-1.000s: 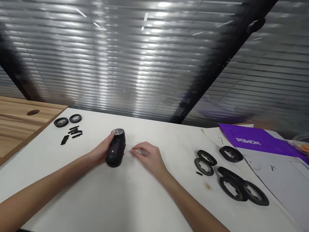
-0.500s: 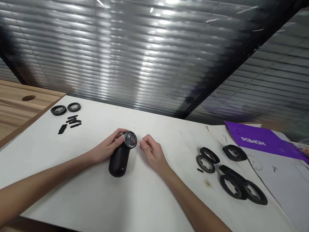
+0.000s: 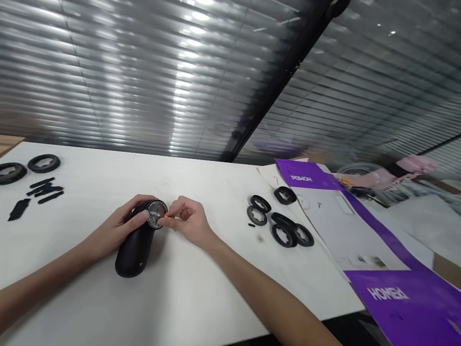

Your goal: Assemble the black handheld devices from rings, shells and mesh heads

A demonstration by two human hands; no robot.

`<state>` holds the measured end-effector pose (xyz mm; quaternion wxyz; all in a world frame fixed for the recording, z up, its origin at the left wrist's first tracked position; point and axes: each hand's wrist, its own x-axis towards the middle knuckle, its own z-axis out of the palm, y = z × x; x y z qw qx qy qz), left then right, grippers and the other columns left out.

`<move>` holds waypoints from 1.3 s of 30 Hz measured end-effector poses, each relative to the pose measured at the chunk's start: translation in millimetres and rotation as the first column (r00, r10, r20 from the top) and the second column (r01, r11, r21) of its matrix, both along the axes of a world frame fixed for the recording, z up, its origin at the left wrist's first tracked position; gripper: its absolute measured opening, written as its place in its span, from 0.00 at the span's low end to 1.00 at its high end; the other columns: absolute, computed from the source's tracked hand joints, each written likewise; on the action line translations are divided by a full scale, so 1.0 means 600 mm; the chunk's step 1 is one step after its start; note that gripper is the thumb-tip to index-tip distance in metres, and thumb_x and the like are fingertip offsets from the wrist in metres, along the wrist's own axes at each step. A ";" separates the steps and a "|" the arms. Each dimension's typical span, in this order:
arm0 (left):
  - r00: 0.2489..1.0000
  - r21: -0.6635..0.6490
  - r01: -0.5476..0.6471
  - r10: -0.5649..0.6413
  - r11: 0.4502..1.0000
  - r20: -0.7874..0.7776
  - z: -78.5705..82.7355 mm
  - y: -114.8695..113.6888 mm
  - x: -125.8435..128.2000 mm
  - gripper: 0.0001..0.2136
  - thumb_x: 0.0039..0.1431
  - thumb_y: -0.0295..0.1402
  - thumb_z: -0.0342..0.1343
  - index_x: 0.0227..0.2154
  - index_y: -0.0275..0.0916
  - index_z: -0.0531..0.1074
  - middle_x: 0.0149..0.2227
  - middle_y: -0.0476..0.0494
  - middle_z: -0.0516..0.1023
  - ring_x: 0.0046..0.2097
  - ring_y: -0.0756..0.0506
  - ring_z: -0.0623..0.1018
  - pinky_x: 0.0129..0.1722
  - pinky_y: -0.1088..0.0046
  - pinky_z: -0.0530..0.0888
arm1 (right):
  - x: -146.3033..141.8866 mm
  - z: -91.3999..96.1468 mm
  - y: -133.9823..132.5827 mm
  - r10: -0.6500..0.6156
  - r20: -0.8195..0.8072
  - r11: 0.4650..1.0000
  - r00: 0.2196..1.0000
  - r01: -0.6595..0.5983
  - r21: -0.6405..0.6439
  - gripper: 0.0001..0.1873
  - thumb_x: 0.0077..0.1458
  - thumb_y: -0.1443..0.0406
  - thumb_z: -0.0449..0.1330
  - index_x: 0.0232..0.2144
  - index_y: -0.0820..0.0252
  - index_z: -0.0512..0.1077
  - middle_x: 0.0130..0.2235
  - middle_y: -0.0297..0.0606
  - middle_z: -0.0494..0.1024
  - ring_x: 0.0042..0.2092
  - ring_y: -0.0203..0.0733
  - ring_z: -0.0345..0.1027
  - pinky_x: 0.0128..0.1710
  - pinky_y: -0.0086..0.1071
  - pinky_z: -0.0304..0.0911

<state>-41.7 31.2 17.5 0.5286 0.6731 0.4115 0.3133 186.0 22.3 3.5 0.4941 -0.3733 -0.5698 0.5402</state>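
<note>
A black fabric shaver (image 3: 134,251) with a round perforated metal head (image 3: 156,213) leans over the white table, its head facing up and toward me. My left hand (image 3: 124,225) is wrapped around its upper body, thumb pressed beside the head. My right hand (image 3: 189,220) pinches a small orange piece (image 3: 166,216) at the right edge of the metal head. Most of that piece is covered by the fingertips, so its kind does not show.
Black rings (image 3: 43,163) and several flat black strips (image 3: 46,190) lie at the far left. More black rings (image 3: 257,215) are grouped at the right. Beyond them are purple-and-white printed sheets (image 3: 334,226) and a pink item (image 3: 406,173). Metal blinds (image 3: 144,86) stand behind the table (image 3: 201,298).
My right hand has come from beside the shaver to its metal head, and an orange piece now shows at its fingertips. My left hand keeps its hold. The view has swung right.
</note>
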 end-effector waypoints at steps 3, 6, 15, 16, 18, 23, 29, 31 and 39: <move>1.000 0.036 -0.010 0.010 0.999 0.022 0.021 -0.005 0.005 0.29 0.62 0.64 0.55 0.52 0.47 0.77 0.50 0.41 0.82 0.49 0.36 0.79 0.48 0.65 0.77 | -0.017 0.027 -0.006 0.012 -0.050 0.999 0.999 -0.014 -0.049 0.26 0.38 0.45 0.80 0.25 0.55 0.77 0.27 0.34 0.77 0.29 0.40 0.72 0.31 0.37 0.71; 1.000 0.043 -0.009 0.008 0.999 0.026 0.033 -0.006 0.009 0.29 0.61 0.64 0.56 0.52 0.46 0.78 0.48 0.41 0.82 0.48 0.36 0.79 0.47 0.64 0.77 | -0.020 0.043 -0.010 0.014 -0.041 1.000 0.999 -0.014 0.003 0.22 0.44 0.43 0.77 0.28 0.52 0.84 0.26 0.34 0.77 0.30 0.41 0.72 0.31 0.38 0.71; 0.994 0.029 0.083 -0.085 0.996 0.071 0.028 -0.004 0.008 0.23 0.68 0.55 0.56 0.56 0.46 0.77 0.53 0.41 0.80 0.52 0.37 0.78 0.54 0.63 0.75 | -0.011 0.032 -0.013 0.022 -0.071 1.000 0.997 -0.022 0.010 0.11 0.48 0.52 0.78 0.33 0.46 0.87 0.27 0.33 0.78 0.29 0.38 0.69 0.28 0.35 0.67; 0.993 0.027 0.089 -0.091 0.996 0.074 0.027 -0.004 0.008 0.23 0.68 0.55 0.56 0.56 0.46 0.77 0.54 0.41 0.80 0.53 0.37 0.77 0.55 0.63 0.74 | -0.011 0.033 -0.015 0.007 -0.061 1.000 0.998 -0.006 0.022 0.10 0.49 0.53 0.78 0.33 0.46 0.88 0.26 0.33 0.78 0.29 0.37 0.68 0.27 0.35 0.66; 0.991 0.020 0.104 -0.105 0.994 0.083 0.027 -0.004 0.008 0.22 0.69 0.54 0.56 0.56 0.46 0.77 0.55 0.41 0.79 0.55 0.36 0.77 0.55 0.64 0.74 | -0.011 0.035 -0.020 -0.019 -0.046 0.998 0.999 0.022 0.059 0.07 0.51 0.55 0.77 0.34 0.46 0.88 0.25 0.32 0.77 0.27 0.36 0.66 0.26 0.35 0.64; 0.986 0.014 0.125 -0.126 0.992 0.110 0.026 -0.003 0.010 0.21 0.70 0.53 0.56 0.56 0.46 0.76 0.55 0.42 0.79 0.55 0.38 0.77 0.55 0.64 0.74 | -0.012 0.035 -0.026 -0.044 -0.053 0.995 0.998 0.049 0.090 0.07 0.52 0.57 0.76 0.34 0.50 0.88 0.22 0.31 0.74 0.20 0.33 0.64 0.18 0.32 0.60; 0.983 0.033 0.152 -0.155 0.988 0.102 0.015 0.002 0.006 0.21 0.73 0.51 0.53 0.59 0.46 0.73 0.58 0.40 0.77 0.56 0.39 0.76 0.56 0.64 0.73 | -0.015 0.026 -0.019 0.019 -0.182 0.999 0.983 -0.013 0.035 0.04 0.53 0.60 0.76 0.34 0.48 0.88 0.21 0.30 0.74 0.18 0.32 0.65 0.18 0.31 0.63; 0.982 0.034 0.158 -0.160 0.987 0.098 0.012 0.004 0.004 0.20 0.74 0.50 0.52 0.60 0.46 0.72 0.58 0.41 0.76 0.56 0.40 0.76 0.56 0.64 0.72 | -0.018 0.025 -0.017 0.027 -0.195 1.000 0.981 -0.025 0.011 0.04 0.53 0.60 0.76 0.34 0.47 0.88 0.21 0.29 0.74 0.18 0.32 0.65 0.18 0.30 0.63; 0.980 0.040 0.132 -0.136 0.991 0.146 0.014 0.009 0.001 0.21 0.71 0.52 0.55 0.56 0.45 0.74 0.55 0.41 0.78 0.56 0.39 0.76 0.55 0.65 0.72 | -0.001 0.029 0.010 -0.048 -0.073 0.996 0.996 0.052 0.067 0.13 0.50 0.51 0.76 0.31 0.52 0.86 0.20 0.29 0.71 0.18 0.32 0.60 0.19 0.32 0.62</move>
